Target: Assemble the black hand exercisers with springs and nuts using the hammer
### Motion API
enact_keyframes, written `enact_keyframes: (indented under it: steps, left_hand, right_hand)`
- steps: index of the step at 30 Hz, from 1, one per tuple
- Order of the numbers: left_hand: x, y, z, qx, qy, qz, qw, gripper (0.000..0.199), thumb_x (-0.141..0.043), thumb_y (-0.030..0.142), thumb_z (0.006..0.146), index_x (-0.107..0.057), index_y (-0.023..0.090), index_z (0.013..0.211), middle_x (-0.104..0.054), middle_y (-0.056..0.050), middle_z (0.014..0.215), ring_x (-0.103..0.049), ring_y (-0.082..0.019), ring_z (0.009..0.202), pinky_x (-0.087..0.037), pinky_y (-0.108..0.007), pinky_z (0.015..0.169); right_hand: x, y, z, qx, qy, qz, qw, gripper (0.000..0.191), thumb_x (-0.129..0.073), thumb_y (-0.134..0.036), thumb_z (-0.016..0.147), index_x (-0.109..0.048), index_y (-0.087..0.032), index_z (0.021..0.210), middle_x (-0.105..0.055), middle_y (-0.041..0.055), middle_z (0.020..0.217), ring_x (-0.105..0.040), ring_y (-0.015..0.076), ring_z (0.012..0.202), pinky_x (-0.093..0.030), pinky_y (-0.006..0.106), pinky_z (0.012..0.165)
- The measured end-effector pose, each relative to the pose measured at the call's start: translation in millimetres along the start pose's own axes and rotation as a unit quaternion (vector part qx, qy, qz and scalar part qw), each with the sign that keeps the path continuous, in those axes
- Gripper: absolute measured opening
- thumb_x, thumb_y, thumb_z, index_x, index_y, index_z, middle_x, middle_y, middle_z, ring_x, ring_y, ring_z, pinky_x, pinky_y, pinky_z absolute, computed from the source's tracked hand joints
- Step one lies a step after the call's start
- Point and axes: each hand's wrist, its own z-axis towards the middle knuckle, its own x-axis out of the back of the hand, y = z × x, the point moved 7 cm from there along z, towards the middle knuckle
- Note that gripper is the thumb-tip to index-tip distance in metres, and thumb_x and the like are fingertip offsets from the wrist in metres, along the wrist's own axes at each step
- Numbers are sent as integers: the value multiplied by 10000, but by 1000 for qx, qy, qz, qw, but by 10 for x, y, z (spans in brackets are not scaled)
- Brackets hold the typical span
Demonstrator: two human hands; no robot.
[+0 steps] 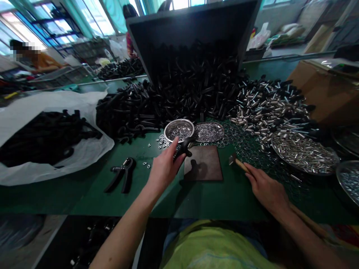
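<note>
My left hand (164,164) is closed around a black plastic clamp part (185,148), holding it over the left side of a flat brown plate (207,162). Much of that part is hidden behind my fingers. To the plate's right, my right hand (266,188) grips a small hammer (240,164) by its wooden handle, the head pointing left just above the table. A black spring clamp (127,177) lies on the green table left of my left arm. Beyond the plate stand a metal bowl (165,131) and a shallow dish (223,131), both with small metal pieces.
Black clamp parts (179,93) spill from a large tilted bin (193,26). A white sack (108,147) of black parts lies left. Springs with screws (266,101), a tray (335,166) of metal pins and a cardboard box (331,89) are right. A person (46,61) sits far left.
</note>
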Motion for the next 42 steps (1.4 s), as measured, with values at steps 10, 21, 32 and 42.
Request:
enact_keyframes:
  steps: [10, 21, 32, 42]
  left_hand:
    - [-393, 267, 58, -125, -178, 116, 969, 376, -492, 337, 895, -542, 227, 1251, -645, -53, 862, -618, -141, 642, -473, -229, 576]
    - [-756, 480, -280, -155, -205, 170, 951, 437, -397, 237, 917, -415, 225, 1354, -583, -93, 1037, -614, -177, 784, -513, -262, 605]
    - [-1196, 550, -280, -34, -217, 107, 970, 501, -436, 391, 894, -393, 221, 1364, -648, -95, 935, -624, -214, 756, -469, -288, 616]
    - [-1584, 407, 1356, -88, -161, 160, 970, 260, -417, 180, 889, -671, 141, 930, -608, -120, 1044, -556, -231, 1010, -465, -288, 769]
  right_hand:
    - [5, -118, -71, 82, 58, -93, 991, 392, -438, -351, 927, -504, -292, 1309, -621, 1, 763, -584, 141, 581, -323, 282, 502]
    - [-19, -76, -73, 108, 48, -98, 988, 366, -435, -296, 930, -541, -254, 1278, -618, 32, 782, -547, 177, 730, -332, 314, 625]
    - [125, -272, 698, 173, 24, 160, 972, 273, -431, -247, 911, -658, -197, 1052, -635, 80, 975, -531, 205, 936, -440, 328, 819]
    - [-242, -1023, 2238, 146, -58, 101, 982, 210, -499, -189, 843, -707, -159, 840, -667, 128, 933, -560, 246, 966, -450, 319, 786]
